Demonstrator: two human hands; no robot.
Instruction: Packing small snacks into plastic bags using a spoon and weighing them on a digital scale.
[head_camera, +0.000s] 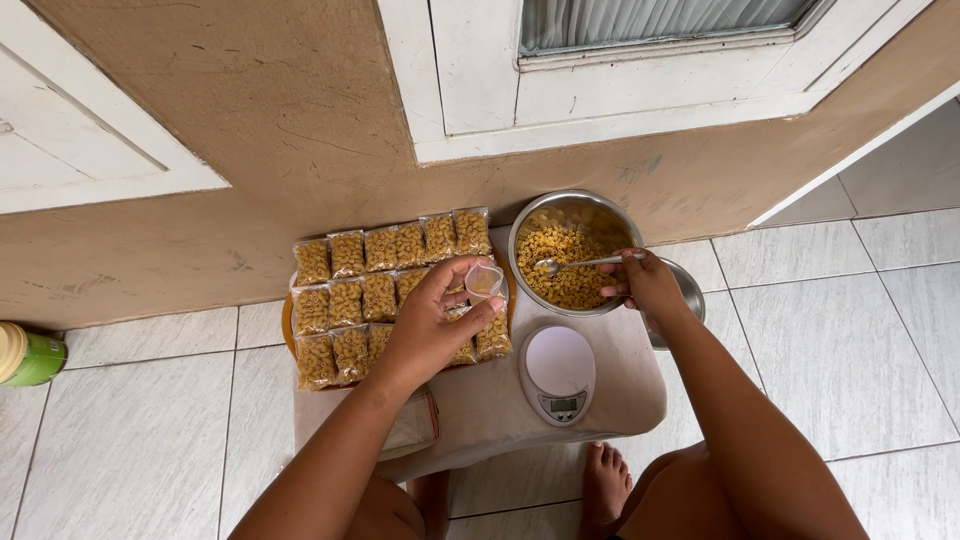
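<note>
Looking straight down here. The left hand (432, 325) has its fingers (478, 318) wrapped around a small clear plastic bag (484, 280), held open-end up just above the rows of filled packets. The right hand (648, 287) is pinching the handle of a metal spoon (585, 264), and the spoon's scoop end sits in the steel bowl (530, 215) on top of the elbow macaroni (570, 262) that fills it. So both sets of fingers are closed on something, one on the bag, one on the spoon.

The bowl sits at the back right of a low bench (620, 385) covered with a pale cloth, close to the tan wall. Left of the bowl there's a round tray (286, 322) loaded with packets of macaroni (345, 285) laid flat in neat rows, touching each other. A small white kitchen scale (557, 371) sits in front of the bowl, nothing on its plate. A second metal bowl (690, 292) peeks out behind the right hand, mostly hidden.

Off on the tiled floor at far left is a green container with a pale lid (28, 356). A bare foot (605, 485) shows below the bench edge.
</note>
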